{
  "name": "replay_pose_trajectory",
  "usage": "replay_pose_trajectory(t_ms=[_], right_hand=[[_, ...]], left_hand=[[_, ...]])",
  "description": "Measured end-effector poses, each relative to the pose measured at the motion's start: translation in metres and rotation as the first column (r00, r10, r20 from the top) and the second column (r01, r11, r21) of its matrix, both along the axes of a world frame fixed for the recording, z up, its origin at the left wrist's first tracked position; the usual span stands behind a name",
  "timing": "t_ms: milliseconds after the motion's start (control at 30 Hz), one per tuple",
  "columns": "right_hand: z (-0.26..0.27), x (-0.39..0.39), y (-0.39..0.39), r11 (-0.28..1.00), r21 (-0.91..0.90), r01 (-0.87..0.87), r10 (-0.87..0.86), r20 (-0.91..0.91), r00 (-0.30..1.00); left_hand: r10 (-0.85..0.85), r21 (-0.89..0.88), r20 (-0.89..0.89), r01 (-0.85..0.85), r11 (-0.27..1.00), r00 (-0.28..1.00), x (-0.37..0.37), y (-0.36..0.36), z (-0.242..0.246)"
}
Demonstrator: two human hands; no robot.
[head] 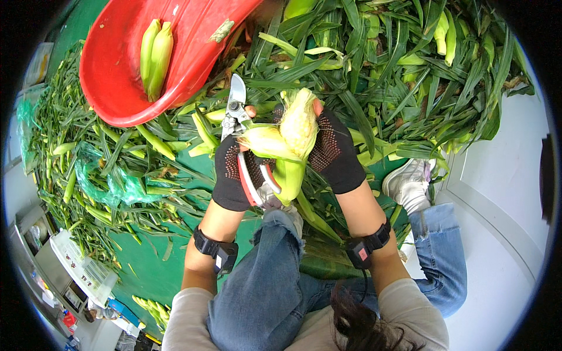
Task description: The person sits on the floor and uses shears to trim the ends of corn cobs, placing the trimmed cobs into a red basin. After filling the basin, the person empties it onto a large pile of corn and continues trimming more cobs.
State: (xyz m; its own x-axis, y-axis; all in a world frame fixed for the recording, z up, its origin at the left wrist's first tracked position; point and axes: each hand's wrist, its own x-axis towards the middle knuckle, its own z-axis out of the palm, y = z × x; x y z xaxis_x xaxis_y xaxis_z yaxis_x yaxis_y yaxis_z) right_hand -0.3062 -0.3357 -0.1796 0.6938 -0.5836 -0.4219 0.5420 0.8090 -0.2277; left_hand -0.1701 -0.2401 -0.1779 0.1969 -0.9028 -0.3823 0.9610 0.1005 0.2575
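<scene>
An ear of corn (300, 125) is held up between my two gloved hands, its upper part bared to pale kernels and silk. A flap of green husk (268, 142) is folded toward my left hand, and husk still wraps the lower end. Around the ear's right side curls my right hand (336, 153). My left hand (230, 175) keeps a pair of pruning shears (237, 94) in its grip, blade pointing up and away, red-and-grey handles below the palm. Its fingers are partly hidden by the husk.
A red plastic basin (116, 72) at upper left holds two husked-up ears (157, 61). Corn leaves and husks (386, 87) heap ahead and right. More leaves and green plastic bags (127, 186) cover the left floor. A white crate (85, 267) stands lower left; a white panel (496, 193) is at right.
</scene>
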Motion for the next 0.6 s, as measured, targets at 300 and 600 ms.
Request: replay_pose_trajectory(t_ms=[300,600], right_hand=[[0.005,-0.003,0.015,0.518,-0.720,-0.462,-0.513,-0.693,0.506],[0.015,-0.016,0.004,-0.018,-0.808,-0.589,-0.520,-0.496,0.696]], left_hand=[[-0.422,0.385,0.836,0.172,0.907,0.352,0.012,-0.004,0.056],[-0.443,0.446,0.895,0.140,0.884,-0.053,0.012,-0.019,0.069]])
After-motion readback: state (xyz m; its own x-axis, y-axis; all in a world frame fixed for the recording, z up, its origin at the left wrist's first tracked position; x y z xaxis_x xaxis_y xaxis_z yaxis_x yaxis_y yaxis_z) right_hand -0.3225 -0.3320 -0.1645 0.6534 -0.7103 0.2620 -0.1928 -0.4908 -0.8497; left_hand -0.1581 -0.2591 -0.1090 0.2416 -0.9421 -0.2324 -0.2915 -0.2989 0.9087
